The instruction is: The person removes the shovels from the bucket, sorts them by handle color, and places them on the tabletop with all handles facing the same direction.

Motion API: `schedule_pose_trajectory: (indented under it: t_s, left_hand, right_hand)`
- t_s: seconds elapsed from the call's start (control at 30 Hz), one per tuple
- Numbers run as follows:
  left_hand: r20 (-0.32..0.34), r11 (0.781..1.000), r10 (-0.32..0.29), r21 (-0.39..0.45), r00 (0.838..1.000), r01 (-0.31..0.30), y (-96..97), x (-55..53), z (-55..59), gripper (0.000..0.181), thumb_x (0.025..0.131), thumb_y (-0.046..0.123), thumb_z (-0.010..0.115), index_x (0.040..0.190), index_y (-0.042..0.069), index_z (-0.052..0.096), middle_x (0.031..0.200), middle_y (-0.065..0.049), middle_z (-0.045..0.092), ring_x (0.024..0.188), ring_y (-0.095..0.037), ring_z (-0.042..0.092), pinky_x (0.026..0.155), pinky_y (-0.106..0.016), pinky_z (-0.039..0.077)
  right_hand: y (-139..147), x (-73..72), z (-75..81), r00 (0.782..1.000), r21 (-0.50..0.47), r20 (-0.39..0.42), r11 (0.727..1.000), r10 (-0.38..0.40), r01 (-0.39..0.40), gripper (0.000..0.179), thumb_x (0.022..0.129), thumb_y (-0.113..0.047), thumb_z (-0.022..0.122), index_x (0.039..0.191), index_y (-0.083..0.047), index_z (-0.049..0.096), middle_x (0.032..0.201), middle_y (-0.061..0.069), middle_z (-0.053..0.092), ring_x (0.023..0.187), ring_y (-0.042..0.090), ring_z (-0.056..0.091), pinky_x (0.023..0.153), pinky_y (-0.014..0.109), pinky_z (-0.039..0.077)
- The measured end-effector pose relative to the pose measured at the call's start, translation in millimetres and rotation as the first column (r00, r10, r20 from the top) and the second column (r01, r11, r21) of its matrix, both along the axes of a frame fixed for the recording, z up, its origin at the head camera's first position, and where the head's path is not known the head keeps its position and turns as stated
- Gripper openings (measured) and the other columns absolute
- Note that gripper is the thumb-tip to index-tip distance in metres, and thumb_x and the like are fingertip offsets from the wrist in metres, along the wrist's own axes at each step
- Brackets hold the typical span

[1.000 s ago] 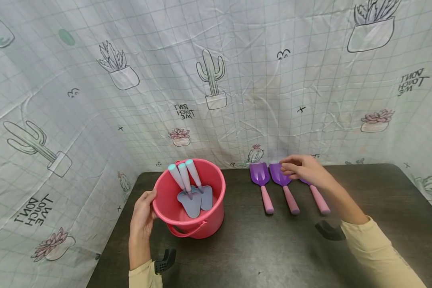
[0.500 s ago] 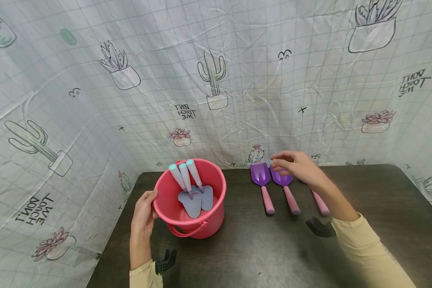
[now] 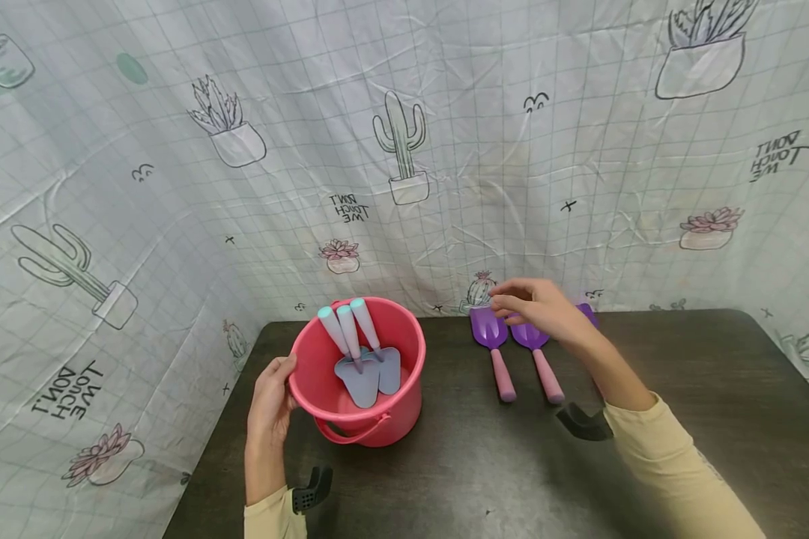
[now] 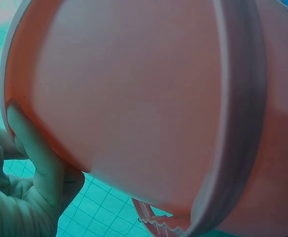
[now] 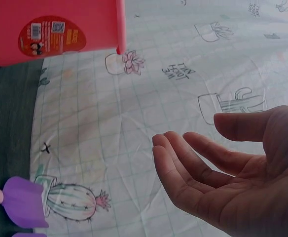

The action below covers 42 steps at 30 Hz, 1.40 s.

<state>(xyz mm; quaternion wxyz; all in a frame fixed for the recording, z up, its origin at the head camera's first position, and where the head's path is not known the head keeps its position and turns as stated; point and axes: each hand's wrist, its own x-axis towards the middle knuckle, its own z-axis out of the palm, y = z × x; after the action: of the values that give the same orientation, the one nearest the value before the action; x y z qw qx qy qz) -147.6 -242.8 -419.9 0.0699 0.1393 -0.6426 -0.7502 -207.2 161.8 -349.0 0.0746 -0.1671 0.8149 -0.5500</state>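
My left hand (image 3: pixel 270 393) grips the rim of a red bucket (image 3: pixel 401 415), which leans toward me on the table. The left wrist view shows the fingers at the rim, bucket wall (image 4: pixel 129 98) filling most of it. Inside the bucket lie three grey trowels (image 3: pixel 361 387) with white, mint-tipped handles pointing up. Over the purple shovels hangs my right hand (image 3: pixel 542 308), fingers loosely bent and holding nothing. The left shovel (image 3: pixel 500 374) and middle shovel (image 3: pixel 548 376) have pink handles in sight; a third shovel (image 3: pixel 587 313) is mostly hidden by the right forearm.
A dark wooden table (image 3: pixel 472 479) carries everything. White cloth (image 3: pixel 479 150) printed with cacti hangs behind and on both sides. The bucket's handle (image 3: pixel 353 434) hangs down at its front. Black wrist mounts (image 3: pixel 583 423) sit at both sleeves.
My right hand has moved left across the shovels, from above the middle one toward the left one, covering more of the third. The left hand and bucket stay put.
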Motion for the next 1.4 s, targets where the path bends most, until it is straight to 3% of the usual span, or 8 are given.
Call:
schedule_pose_trajectory:
  t_s: [0.17,0.43,0.77,1.13,1.4]
  left_hand:
    - [0.006,1.000,-0.005,-0.006,1.000,0.005,0.1,0.4,1.3,0.025,0.100,0.026,0.050,0.103,0.001,0.048,0.079,-0.007,0.057,0.051,-0.009,0.052,0.055,-0.019,0.052]
    - [-0.006,1.000,-0.003,-0.003,1.000,0.003,0.9,1.2,1.5,0.024,0.100,0.025,0.050,0.099,0.001,0.048,0.068,-0.004,0.052,0.046,-0.007,0.044,0.044,-0.015,0.041]
    - [-0.013,1.000,0.005,0.000,1.000,-0.005,0.5,-0.1,-1.0,0.023,0.100,0.025,0.049,0.102,0.002,0.049,0.073,-0.006,0.056,0.047,-0.008,0.049,0.048,-0.016,0.046]
    - [-0.022,1.000,0.013,-0.026,1.000,-0.014,-0.7,-0.2,-2.9,0.023,0.100,0.025,0.049,0.101,0.002,0.049,0.069,-0.005,0.053,0.045,-0.008,0.044,0.044,-0.016,0.041]
    - [-0.008,1.000,0.011,0.019,1.000,-0.011,0.1,-1.9,-2.3,0.022,0.100,0.025,0.050,0.098,0.003,0.048,0.066,-0.004,0.051,0.044,-0.008,0.044,0.043,-0.016,0.039]
  right_hand:
    - [-9,3.4,1.1,1.000,-0.017,-0.001,1.000,0.022,-0.022,0.038,0.098,-0.025,0.055,0.123,0.003,0.057,0.117,0.018,0.063,0.098,0.025,0.066,0.085,0.034,0.054]
    - [-23,5.3,0.0,0.998,-0.059,-0.027,0.996,0.058,-0.060,0.034,0.096,-0.021,0.057,0.119,0.005,0.059,0.107,0.016,0.067,0.095,0.023,0.067,0.081,0.036,0.055]
    - [-38,11.1,1.3,0.995,-0.081,0.025,0.992,0.095,-0.092,0.037,0.096,-0.028,0.058,0.121,-0.001,0.058,0.115,0.013,0.064,0.103,0.023,0.064,0.085,0.038,0.053]
    - [-58,16.6,5.0,0.991,-0.057,0.010,0.990,0.131,-0.130,0.032,0.096,-0.023,0.058,0.120,-0.002,0.060,0.117,0.011,0.064,0.102,0.023,0.064,0.087,0.041,0.052]
    - [-76,18.5,9.4,0.988,-0.014,-0.028,0.988,0.151,-0.152,0.029,0.096,-0.019,0.057,0.118,0.001,0.061,0.112,0.014,0.065,0.100,0.024,0.065,0.083,0.037,0.054]
